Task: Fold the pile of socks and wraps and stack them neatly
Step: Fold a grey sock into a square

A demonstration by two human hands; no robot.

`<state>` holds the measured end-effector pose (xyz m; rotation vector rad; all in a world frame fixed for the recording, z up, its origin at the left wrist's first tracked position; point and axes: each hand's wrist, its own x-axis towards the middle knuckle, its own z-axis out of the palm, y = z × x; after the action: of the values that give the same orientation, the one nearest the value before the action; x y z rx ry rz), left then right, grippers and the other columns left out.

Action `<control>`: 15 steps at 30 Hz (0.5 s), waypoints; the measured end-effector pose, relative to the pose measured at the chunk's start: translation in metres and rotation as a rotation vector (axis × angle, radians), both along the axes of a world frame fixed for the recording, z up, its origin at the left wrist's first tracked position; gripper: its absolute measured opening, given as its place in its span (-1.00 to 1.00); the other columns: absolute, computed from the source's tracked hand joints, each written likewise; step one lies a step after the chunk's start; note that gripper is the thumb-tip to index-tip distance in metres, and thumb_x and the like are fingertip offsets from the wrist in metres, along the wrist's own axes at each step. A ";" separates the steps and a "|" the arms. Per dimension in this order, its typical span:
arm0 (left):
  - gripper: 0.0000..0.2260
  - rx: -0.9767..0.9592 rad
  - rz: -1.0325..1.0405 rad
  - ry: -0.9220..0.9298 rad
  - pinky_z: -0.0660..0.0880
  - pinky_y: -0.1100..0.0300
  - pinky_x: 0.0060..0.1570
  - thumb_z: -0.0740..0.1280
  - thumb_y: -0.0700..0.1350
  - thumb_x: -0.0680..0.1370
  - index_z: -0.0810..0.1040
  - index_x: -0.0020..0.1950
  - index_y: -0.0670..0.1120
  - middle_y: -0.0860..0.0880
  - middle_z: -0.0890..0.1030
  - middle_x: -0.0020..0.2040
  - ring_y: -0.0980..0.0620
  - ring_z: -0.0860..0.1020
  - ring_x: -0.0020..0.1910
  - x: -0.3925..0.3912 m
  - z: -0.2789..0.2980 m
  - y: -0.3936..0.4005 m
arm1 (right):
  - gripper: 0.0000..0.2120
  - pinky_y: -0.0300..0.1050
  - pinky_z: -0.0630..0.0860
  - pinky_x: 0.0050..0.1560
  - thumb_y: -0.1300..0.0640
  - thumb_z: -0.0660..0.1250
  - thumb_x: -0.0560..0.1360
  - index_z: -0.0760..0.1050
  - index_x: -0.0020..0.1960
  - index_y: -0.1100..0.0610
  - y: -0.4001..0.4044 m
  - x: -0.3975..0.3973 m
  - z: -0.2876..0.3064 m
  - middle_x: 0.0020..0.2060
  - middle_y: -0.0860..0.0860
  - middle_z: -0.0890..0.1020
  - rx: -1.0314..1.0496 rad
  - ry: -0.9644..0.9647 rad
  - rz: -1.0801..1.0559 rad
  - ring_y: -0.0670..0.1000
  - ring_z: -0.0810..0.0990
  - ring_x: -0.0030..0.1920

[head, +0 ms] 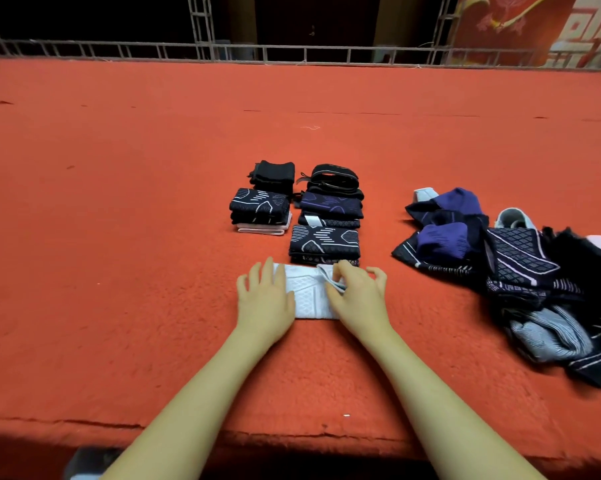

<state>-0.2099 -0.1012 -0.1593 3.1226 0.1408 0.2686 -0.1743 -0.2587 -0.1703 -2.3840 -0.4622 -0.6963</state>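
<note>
The left hand [262, 294] is laid flat, fingers straight and spread, on the left end of a pale blue-white wrap [307, 292], which is pressed against the orange-red desk [119, 237]. The right hand [356, 292] is placed on the right end of the same wrap, with thumb and fingers curled and pinching a raised fold of its cloth. The wrap lies across the desk near the front edge, partly covered by both hands, its patterned middle showing between them. Just behind the wrap, almost touching it, a folded stack of dark navy pieces with white line patterns [324, 244] is seen. Behind that stack, farther from the wrap, a second stack with purple-patterned pieces [331, 209] is found, and behind that a small heap of black items with straps [333, 178]. Behind the wrap and to its left, a dark patterned stack resting on a pale pink piece [260, 211] is noted, with a folded black piece [274, 173] beyond it. Well to the right of the wrap, an unfolded pile [520, 271] of navy, purple, black and grey-white socks and wraps is spread out toward the right border of the view. Far behind the wrap, at the back edge of the desk, a grey lattice railing [292, 51] is recorded.
</note>
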 end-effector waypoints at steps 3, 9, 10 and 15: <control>-0.42 -0.042 0.127 -0.141 0.33 -0.08 0.12 0.49 0.05 0.31 0.55 0.19 -0.29 -0.32 0.51 0.23 -0.29 0.50 0.16 -0.007 -0.011 0.007 | -0.88 -0.07 0.13 0.11 0.04 0.25 0.40 0.38 -0.22 0.09 0.013 -0.001 -0.010 -0.33 -0.02 0.52 -0.085 0.049 0.015 0.11 0.55 -0.20; -0.58 -0.073 0.162 -0.184 0.22 -0.02 -0.05 0.21 0.09 0.36 0.60 -0.14 -0.25 -0.24 0.60 -0.02 -0.26 0.55 -0.01 -0.009 -0.025 0.001 | -0.47 -0.07 0.01 0.39 -0.30 -0.07 0.44 0.36 0.09 0.07 0.000 -0.008 -0.009 0.01 -0.12 0.51 -0.262 0.232 0.206 -0.08 0.45 0.11; -0.57 -0.082 0.157 -0.201 0.22 -0.02 -0.06 0.14 0.08 0.37 0.61 -0.14 -0.25 -0.23 0.60 -0.05 -0.26 0.55 -0.02 -0.009 -0.027 0.001 | -0.40 -0.09 -0.03 0.41 -0.30 -0.11 0.43 0.36 0.20 0.08 -0.006 -0.007 -0.008 0.11 -0.12 0.51 -0.262 0.277 0.256 -0.10 0.41 0.22; -0.54 -0.043 0.094 -0.342 0.20 -0.01 -0.08 0.26 -0.01 0.37 0.58 0.20 -0.17 -0.14 0.61 -0.19 -0.26 0.56 -0.09 -0.006 -0.032 0.001 | -0.36 -0.28 -0.16 0.43 -0.16 -0.15 0.49 0.31 0.42 0.11 -0.013 -0.003 -0.008 0.43 -0.09 0.34 -0.210 0.396 0.300 -0.14 0.18 0.47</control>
<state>-0.2160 -0.1003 -0.1917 2.9732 0.2846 0.7803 -0.1774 -0.2719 -0.1780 -2.4876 -0.7253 -0.0389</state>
